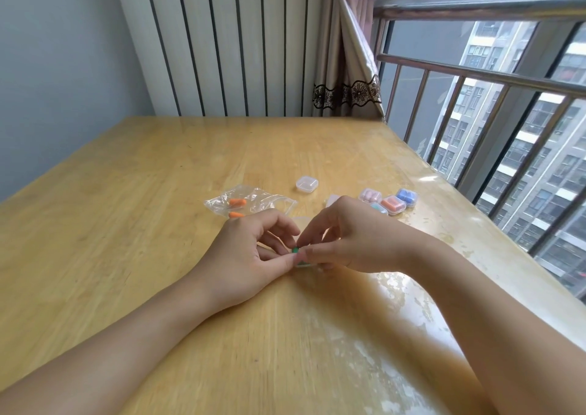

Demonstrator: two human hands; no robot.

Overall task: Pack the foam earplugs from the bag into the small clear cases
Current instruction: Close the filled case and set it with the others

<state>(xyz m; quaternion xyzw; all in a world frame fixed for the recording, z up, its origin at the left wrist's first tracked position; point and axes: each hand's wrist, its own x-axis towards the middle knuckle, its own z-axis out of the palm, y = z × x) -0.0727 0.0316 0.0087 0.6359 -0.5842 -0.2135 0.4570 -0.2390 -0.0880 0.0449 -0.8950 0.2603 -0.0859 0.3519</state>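
My left hand and my right hand meet at the table's middle over a small clear case, mostly hidden under the fingers. A green earplug shows between the fingertips of both hands, which pinch at it above the case. Behind my left hand lies the clear plastic bag with two orange earplugs in it. An empty shut clear case stands farther back.
Several filled cases sit at the right behind my right hand: pink, orange, blue and a light blue one. The wooden table ends at a window railing on the right.
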